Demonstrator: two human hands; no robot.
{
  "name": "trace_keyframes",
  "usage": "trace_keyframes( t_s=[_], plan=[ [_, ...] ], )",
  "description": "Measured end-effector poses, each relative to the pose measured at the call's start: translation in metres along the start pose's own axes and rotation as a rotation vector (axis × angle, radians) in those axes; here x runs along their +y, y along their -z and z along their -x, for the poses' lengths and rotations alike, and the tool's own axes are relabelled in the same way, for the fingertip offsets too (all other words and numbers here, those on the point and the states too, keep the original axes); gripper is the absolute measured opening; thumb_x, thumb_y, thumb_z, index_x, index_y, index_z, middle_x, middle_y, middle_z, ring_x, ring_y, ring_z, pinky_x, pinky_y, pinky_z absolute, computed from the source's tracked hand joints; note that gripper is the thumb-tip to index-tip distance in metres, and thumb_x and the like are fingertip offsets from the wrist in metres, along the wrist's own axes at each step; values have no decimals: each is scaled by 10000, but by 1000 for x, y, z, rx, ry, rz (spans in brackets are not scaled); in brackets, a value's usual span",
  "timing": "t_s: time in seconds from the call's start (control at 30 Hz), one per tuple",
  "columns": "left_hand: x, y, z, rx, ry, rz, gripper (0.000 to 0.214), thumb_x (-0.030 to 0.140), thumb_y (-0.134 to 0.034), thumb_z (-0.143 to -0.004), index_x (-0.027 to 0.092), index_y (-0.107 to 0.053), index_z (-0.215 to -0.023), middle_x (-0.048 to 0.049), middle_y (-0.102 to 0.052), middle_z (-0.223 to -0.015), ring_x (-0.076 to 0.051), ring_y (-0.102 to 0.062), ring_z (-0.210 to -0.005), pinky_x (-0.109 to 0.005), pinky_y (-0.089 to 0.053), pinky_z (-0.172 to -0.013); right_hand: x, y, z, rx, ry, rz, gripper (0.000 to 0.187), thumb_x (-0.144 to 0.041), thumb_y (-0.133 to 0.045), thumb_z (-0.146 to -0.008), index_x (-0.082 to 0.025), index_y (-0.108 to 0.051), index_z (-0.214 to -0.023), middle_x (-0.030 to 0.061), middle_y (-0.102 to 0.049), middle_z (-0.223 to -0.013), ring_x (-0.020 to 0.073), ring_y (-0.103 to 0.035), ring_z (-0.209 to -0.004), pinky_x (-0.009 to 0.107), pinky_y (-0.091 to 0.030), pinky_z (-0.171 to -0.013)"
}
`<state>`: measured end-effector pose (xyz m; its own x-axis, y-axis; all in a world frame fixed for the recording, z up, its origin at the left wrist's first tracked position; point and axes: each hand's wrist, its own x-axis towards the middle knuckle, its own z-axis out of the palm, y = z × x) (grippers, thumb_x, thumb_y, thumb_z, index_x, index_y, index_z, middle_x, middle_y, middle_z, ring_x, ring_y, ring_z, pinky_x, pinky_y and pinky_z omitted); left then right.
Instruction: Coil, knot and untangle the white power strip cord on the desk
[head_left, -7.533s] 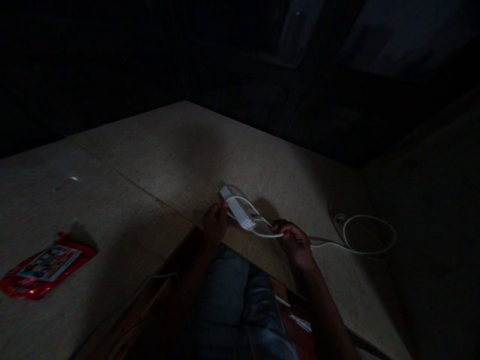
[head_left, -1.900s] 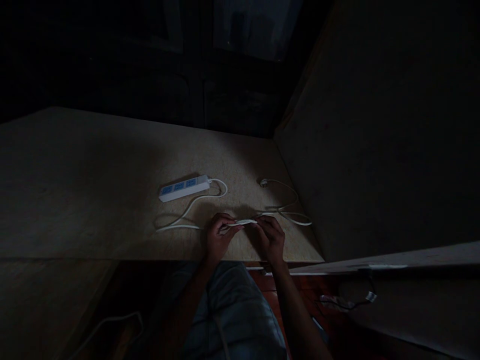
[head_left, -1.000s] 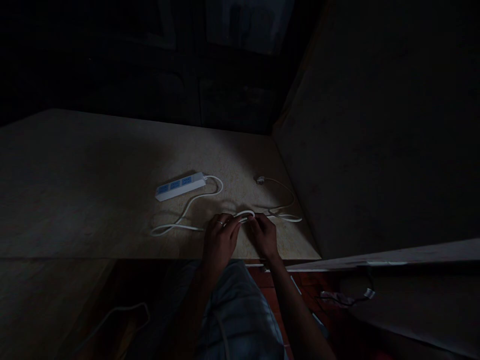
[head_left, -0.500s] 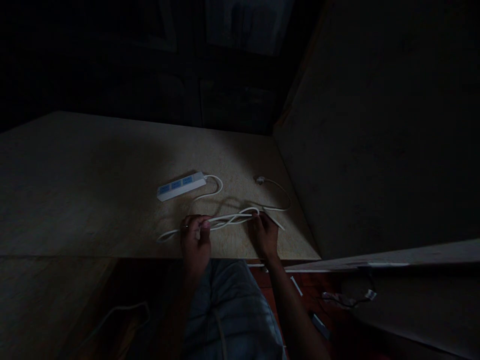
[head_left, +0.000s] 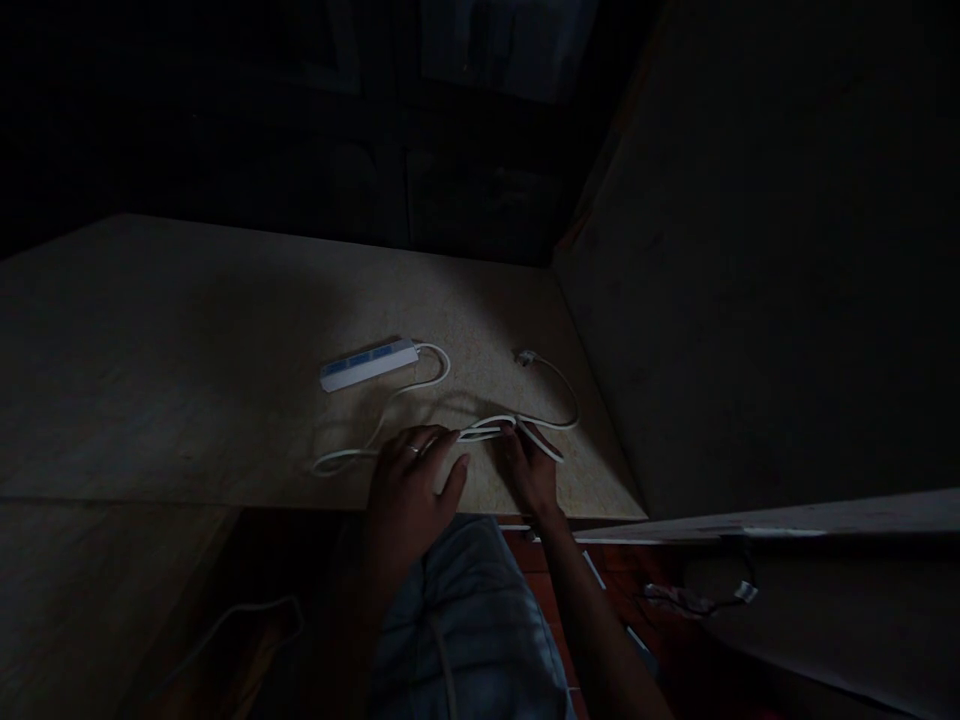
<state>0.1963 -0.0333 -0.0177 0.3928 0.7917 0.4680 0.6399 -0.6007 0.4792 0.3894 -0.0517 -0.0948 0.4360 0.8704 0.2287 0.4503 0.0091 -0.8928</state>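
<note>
A white power cord [head_left: 487, 432] is gathered in a few long loops between my two hands. My right hand [head_left: 534, 475] pinches the bundle near its right end, and a loop hangs past the fingers. My left hand [head_left: 412, 480], wearing a ring, curls its fingers over the cord, with the thumb held apart below. Part of the cord is hidden behind this hand, and a loop comes out on its left. The cord runs to a white power strip [head_left: 369, 368] with blue socket faces. Its plug [head_left: 526, 357] lies on the tabletop at the right.
The pale tabletop [head_left: 225, 400] ends just before my legs. A dark upright panel [head_left: 720, 350] borders it on the right. Below, the reddish floor [head_left: 540, 590] holds a dark cable with a white tag [head_left: 745, 591]. The room is very dim.
My left hand has moved right along the cord, its thumb coming away from the fingers. The loops between the hands look shorter. My right hand stays nearly in place.
</note>
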Motion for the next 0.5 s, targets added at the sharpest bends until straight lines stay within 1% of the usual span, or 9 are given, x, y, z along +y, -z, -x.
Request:
trace_keyframes(
  t_s=[0.1, 0.17, 0.23, 0.3, 0.37, 0.4, 0.47, 0.5],
  plan=[
    [19, -14, -10, -121, -30, -131, 248, 304, -613, -889, 201, -669, -1108, -104, -693, -1139, -281, -629, -1057, -446, -479, -922, -3, 0, 1, -16, 14, 17, 351, -472, -477, -945, -197, -681, -1019, 50, -706, -919, 194, -611, -821, 288, -452, -747],
    [27, -24, -16, -210, 5, -185, 245, 271, -651, -862, 189, -679, -1091, -126, -691, -1136, -285, -660, -997, -415, -515, -831, -3, 1, 1, -3, 12, 17, 353, -467, -468, -954, -194, -683, -1015, 56, -703, -928, 196, -608, -821, 294, -451, -749],
    [31, -32, -23, -298, 42, -207, 230, 249, -667, -848, 189, -689, -1070, -134, -703, -1070, -275, -689, -900, -369, -526, -717, -3, 1, 1, 12, 9, 9, 364, -472, -469, -953, -185, -692, -980, 53, -697, -875, 193, -596, -781, 294, -448, -728],
    [32, -36, -29, -373, 73, -218, 192, 249, -648, -863, 193, -704, -1038, -131, -717, -971, -272, -702, -810, -344, -509, -638, -2, 1, 1, 22, -1, -6, 379, -482, -479, -946, -174, -695, -900, 41, -679, -785, 184, -579, -727, 285, -440, -694],
    [32, -38, -32, -418, 103, -226, 171, 255, -602, -895, 196, -720, -1004, -129, -726, -900, -280, -707, -774, -338, -491, -610, 1, 1, 2, 48, -14, -25, 396, -490, -492, -937, -164, -682, -815, 26, -649, -709, 173, -561, -687, 273, -429, -663],
    [31, -38, -33, -427, 120, -227, 179, 259, -573, -911, 198, -726, -982, -128, -730, -880, -282, -708, -766, -338, -485, -607, 2, 0, 2, 71, -27, -38, 399, -492, -499, -932, -160, -678, -805, 21, -641, -695, 169, -557, -677, 269, -426, -651],
    [29, -38, -32, -423, 146, -204, 213, 266, -526, -936, 210, -731, -945, -111, -737, -847, -276, -708, -749, -336, -475, -611, 6, -1, 2, 134, -59, -79, 387, -496, -520, -918, -151, -686, -865, 21, -656, -724, 167, -565, -678, 266, -428, -644],
    [26, -36, -31, -401, 156, -178, 218, 265, -514, -940, 215, -727, -934, -99, -739, -846, -266, -705, -744, -335, -472, -619, 7, -1, 2, 168, -77, -100, 385, -498, -529, -911, -148, -688, -919, 27, -672, -758, 170, -577, -689, 269, -435, -649]
  ],
)
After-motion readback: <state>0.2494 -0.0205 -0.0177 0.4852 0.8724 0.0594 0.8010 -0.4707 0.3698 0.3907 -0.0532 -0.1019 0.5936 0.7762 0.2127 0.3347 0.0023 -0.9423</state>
